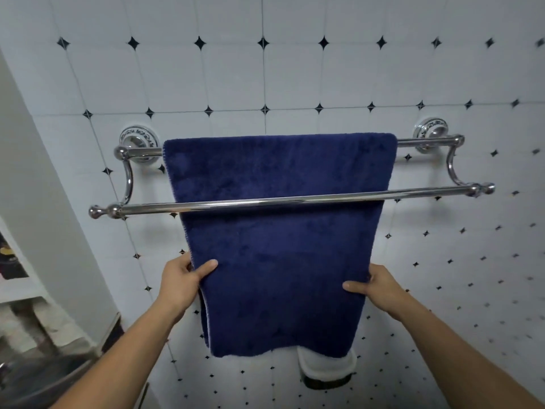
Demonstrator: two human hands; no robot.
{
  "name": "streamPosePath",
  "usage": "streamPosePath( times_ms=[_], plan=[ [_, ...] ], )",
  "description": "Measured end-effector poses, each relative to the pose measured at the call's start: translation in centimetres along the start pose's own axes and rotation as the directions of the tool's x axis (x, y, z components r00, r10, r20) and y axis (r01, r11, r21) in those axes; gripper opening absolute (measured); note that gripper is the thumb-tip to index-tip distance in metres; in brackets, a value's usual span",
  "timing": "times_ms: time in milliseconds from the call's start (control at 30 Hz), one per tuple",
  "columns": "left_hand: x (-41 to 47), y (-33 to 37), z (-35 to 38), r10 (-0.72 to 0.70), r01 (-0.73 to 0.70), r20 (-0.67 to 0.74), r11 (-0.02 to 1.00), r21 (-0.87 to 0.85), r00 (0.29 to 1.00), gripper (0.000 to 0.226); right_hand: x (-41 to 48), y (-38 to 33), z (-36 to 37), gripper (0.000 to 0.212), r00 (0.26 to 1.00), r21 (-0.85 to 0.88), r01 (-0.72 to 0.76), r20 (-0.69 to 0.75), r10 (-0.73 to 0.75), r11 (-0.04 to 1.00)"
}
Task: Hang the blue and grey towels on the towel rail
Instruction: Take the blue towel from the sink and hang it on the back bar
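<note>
Hands (180, 278) (374, 287) in closed grip on blue towel (280, 261), front rail (295, 200) across it

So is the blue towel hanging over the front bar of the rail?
No, the blue towel drapes over the rear bar by the wall and hangs down behind the front bar, which crosses in front of it.

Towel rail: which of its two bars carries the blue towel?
The back bar, nearest the wall; the blue towel drapes over it. The front bar is bare, crossing before the towel.
</note>
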State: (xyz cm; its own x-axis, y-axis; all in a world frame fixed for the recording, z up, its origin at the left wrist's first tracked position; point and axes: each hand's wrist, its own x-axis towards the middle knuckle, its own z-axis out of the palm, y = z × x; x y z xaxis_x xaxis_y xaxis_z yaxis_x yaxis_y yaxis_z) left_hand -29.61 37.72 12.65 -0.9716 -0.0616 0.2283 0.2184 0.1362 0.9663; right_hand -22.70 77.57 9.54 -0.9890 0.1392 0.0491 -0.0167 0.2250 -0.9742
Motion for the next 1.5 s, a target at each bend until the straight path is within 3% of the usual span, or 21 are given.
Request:
streamPosePath(
  times_ms=[167, 267, 400, 500, 600, 667, 767, 833, 1000, 1067, 1233, 1333, 1433, 1500],
  plan=[
    [1.5, -0.4, -1.3, 0.017, -0.019, -0.046, 0.999, -0.039, 0.999, 0.016, 0.2, 0.6, -1.4, 0.013, 0.994, 0.034, -0.028, -0.106, 0.031, 0.999],
    [1.1, -0.8, -0.7, -0.009, 0.003, -0.064, 0.994, -0.106, 0.998, 0.017, -0.5, 1.7, -0.9, 0.027, 0.998, 0.019, -0.055, 0.021, 0.055, 0.998],
    [-3.3, -5.1, 0.2, -0.159, 0.152, -0.237, 0.987, -0.049, 0.958, 0.050, -2.1, 5.4, 0.7, 0.047, 0.944, -0.164, -0.195, 0.236, 0.230, 0.967],
    [-6.4, -8.3, 1.9, -0.347, 0.347, -0.024, 0.938, -0.012, 0.938, 0.049, -2.7, 7.4, 2.5, 0.070, 0.919, -0.266, -0.249, 0.237, 0.313, 0.931],
    [-6.4, -9.7, 3.8, -0.374, 0.369, 0.125, 0.927, 0.065, 0.919, 0.047, -2.8, 8.6, 3.8, 0.083, 0.906, -0.283, -0.287, 0.231, 0.355, 0.915],
    [-5.7, -10.4, 4.3, -0.371, 0.359, 0.081, 0.923, 0.137, 0.925, 0.032, -2.6, 9.4, 4.0, 0.078, 0.902, -0.298, -0.326, 0.186, 0.390, 0.897],
    [-5.2, -11.7, 3.4, -0.378, 0.367, 0.001, 0.901, 0.232, 0.926, 0.011, -2.5, 10.3, 3.2, 0.046, 0.920, -0.454, -0.307, 0.084, 0.383, 0.837],
    [-5.1, -12.2, 2.5, -0.365, 0.359, -0.016, 0.906, 0.224, 0.931, 0.013, -2.2, 10.4, 2.4, 0.032, 0.941, -0.537, -0.274, 0.022, 0.338, 0.798],
    [-4.9, -12.7, 1.5, -0.366, 0.364, -0.034, 0.909, 0.204, 0.930, 0.006, -1.6, 10.5, 3.0, 0.038, 0.951, -0.486, -0.236, 0.063, 0.304, 0.841],
    [-4.7, -13.1, 1.1, -0.367, 0.370, -0.053, 0.903, 0.219, 0.929, 0.016, -1.5, 10.8, 2.9, 0.041, 0.949, -0.486, -0.227, 0.083, 0.303, 0.844],
    [-3.9, -13.5, 1.0, -0.363, 0.374, -0.092, 0.904, 0.209, 0.927, 0.015, -1.2, 12.3, 2.9, 0.050, 0.948, -0.525, -0.270, 0.000, 0.318, 0.807],
    [-3.8, -13.2, 1.5, -0.372, 0.373, -0.038, 0.913, 0.167, 0.927, 0.013, -0.9, 12.9, 3.1, 0.066, 0.938, -0.469, -0.318, -0.029, 0.345, 0.824],
    [-3.7, -12.9, 1.3, -0.392, 0.389, 0.000, 0.913, 0.124, 0.920, 0.024, -0.7, 12.5, 2.2, 0.079, 0.931, -0.424, -0.315, 0.036, 0.363, 0.849],
    [-3.5, -12.2, 0.6, -0.371, 0.370, -0.014, 0.922, 0.111, 0.929, 0.050, -0.3, 11.5, 0.9, 0.083, 0.949, -0.345, -0.298, -0.010, 0.314, 0.890]
  ],
)
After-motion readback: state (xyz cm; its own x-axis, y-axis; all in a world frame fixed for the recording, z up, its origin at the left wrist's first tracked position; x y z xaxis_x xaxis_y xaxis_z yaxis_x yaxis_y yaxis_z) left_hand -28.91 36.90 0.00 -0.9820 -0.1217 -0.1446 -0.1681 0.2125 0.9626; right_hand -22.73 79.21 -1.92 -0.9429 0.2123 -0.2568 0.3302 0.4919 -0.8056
